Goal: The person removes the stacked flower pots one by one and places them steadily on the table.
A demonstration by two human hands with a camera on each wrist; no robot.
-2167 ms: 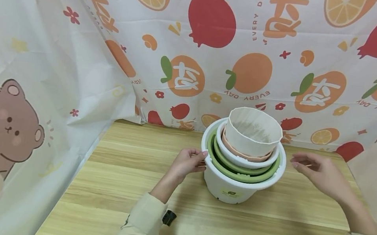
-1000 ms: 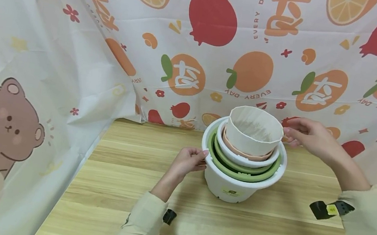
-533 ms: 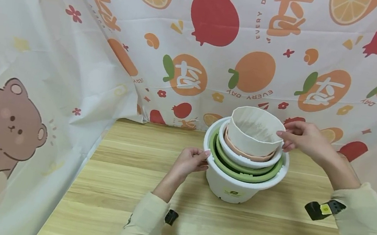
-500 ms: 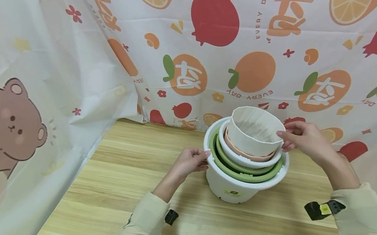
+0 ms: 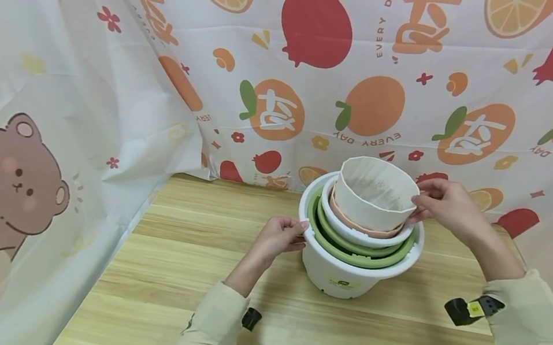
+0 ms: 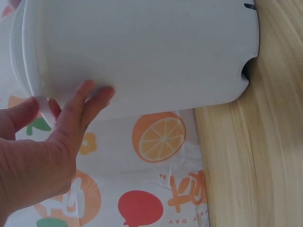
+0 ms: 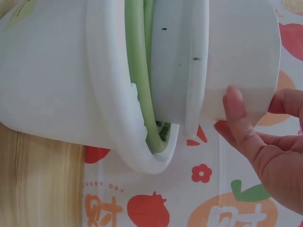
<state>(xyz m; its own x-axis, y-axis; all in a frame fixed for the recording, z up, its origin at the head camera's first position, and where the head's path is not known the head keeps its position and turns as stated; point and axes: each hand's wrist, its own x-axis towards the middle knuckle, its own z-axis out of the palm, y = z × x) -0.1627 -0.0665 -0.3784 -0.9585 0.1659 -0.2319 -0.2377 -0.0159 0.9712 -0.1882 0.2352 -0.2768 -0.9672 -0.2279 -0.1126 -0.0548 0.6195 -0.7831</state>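
Note:
Several flower pots sit nested in a stack on the wooden table. Outermost is a large white pot [image 5: 338,280] with a yellow label. Inside it are green pots [image 5: 364,261], a smaller white pot [image 5: 367,241] and a peach pot [image 5: 351,223]. An off-white pot [image 5: 374,206] with a wavy rim stands highest. My left hand [image 5: 275,239] pinches the large pot's rim between thumb and fingers, its other fingers [image 6: 97,101] against the outer wall. On the right, my right hand [image 5: 452,210] pinches the off-white pot's rim; the right wrist view shows fingertips [image 7: 234,101] on its wall.
The wooden table [image 5: 179,276] extends left and in front of the stack. A fruit-patterned cloth [image 5: 306,106] hangs right behind it, and a bear-printed cloth [image 5: 110,80] hangs at the left. A black wrist camera [image 5: 457,311] sits below the right forearm.
My right hand moved from beside the stack up and left to the off-white pot's rim and took hold of it. The left hand kept its hold; the pots stayed nested.

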